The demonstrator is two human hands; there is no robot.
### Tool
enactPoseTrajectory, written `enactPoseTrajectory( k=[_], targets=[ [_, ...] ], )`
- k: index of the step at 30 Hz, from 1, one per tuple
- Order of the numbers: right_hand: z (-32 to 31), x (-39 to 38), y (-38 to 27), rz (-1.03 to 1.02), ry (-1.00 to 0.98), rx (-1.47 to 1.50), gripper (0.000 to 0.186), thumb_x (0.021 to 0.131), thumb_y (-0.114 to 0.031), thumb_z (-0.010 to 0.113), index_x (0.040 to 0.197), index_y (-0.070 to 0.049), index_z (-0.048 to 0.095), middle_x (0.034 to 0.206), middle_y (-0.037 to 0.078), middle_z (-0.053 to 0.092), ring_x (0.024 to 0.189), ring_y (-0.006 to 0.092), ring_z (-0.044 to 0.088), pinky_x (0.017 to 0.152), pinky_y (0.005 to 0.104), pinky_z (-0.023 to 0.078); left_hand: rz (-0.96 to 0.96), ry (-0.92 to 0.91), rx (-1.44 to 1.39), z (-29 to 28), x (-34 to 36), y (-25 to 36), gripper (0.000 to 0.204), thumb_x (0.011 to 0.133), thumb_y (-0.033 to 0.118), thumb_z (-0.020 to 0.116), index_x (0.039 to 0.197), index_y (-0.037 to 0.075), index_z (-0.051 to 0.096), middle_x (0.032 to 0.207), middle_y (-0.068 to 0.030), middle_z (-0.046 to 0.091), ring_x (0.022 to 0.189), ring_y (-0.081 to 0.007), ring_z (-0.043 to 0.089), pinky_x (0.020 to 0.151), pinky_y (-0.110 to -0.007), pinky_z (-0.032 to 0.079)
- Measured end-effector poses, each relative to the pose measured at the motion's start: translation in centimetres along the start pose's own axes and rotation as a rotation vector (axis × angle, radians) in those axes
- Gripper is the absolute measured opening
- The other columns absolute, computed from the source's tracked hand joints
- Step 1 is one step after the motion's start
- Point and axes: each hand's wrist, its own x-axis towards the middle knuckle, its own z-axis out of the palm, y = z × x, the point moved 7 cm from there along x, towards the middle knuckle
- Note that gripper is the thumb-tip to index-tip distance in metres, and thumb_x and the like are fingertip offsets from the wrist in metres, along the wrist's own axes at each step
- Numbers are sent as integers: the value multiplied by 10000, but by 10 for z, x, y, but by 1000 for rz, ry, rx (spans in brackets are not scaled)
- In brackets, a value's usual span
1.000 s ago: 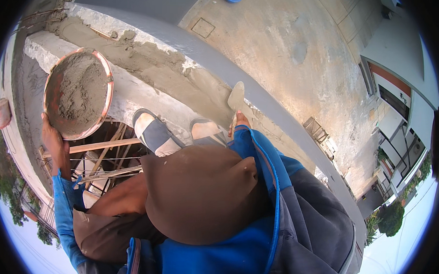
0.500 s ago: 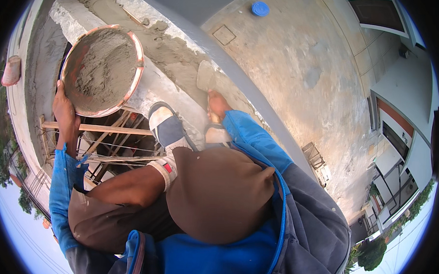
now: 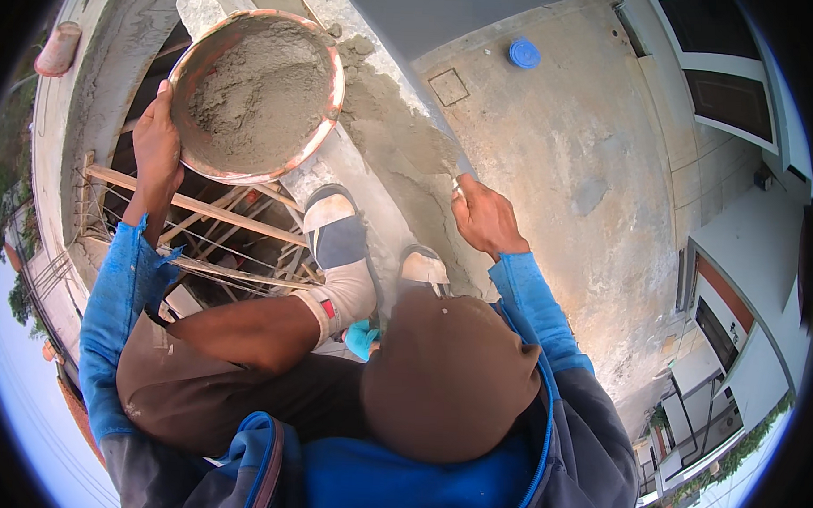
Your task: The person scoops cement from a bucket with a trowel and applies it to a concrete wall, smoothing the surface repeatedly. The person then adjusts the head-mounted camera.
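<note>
My left hand [image 3: 158, 151] grips the near-left rim of a round, orange-and-white worn bucket [image 3: 338, 95], its thumb up along the outside. Grey wet mortar [image 3: 260, 97] fills much of it. My right hand [image 3: 488, 221] is closed around a trowel [image 3: 437, 154], just past the outer edge of the wall top. The trowel's blade is smeared with mortar and hard to tell from the layer under it. Wet mortar [image 3: 384, 119] lies in a rough band along the wall top [image 3: 351, 176], where both my shoed feet [image 3: 336, 234] rest.
To the left, a deep opening holds wooden battens [image 3: 202, 211] and wires. A teal patch [image 3: 361, 339] shows below my leg. Right of the wall lies a concrete floor far below, with a blue round lid or tub [image 3: 524, 53]. A pinkish pot [image 3: 58, 49] stands on the far-left ledge.
My right hand and the trowel have moved right, from over the wall top to its outer edge. The view has shifted, and my left hand still holds the bucket.
</note>
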Motion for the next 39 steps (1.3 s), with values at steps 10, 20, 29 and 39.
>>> enactPoseTrajectory(
  k=[10,20,29,39],
  targets=[
    [-88,91,-220,-546,296,-410,213,1010,-213,638,1107,-24,622,889,222,675,730,392,726,685,502,595,103,-45,137,18,-10,12,481,1128,428,602,1167,-22,767,983,-32,737,826,-84,627,724,-270,525],
    [-5,80,-256,-403,-486,-225,383,1053,-175,470,1332,35,628,984,202,729,983,367,761,759,478,606,127,179,275,15,-33,22,503,1117,440,621,1086,-31,795,779,54,597,720,-46,447,646,-244,382],
    [-45,50,-198,-41,-636,802,372,1146,-342,461,1304,-31,590,866,67,574,571,125,529,572,321,488,79,164,75,-14,-12,-10,503,1116,433,624,1139,-47,773,982,-45,747,848,-98,634,799,-270,524],
    [14,73,-29,65,300,203,354,1090,-303,537,1310,-26,544,966,285,710,912,504,701,797,579,531,22,156,-65,-28,-8,-36,490,1122,424,612,1164,-46,747,1025,-75,768,865,-120,682,799,-293,557]
  ],
)
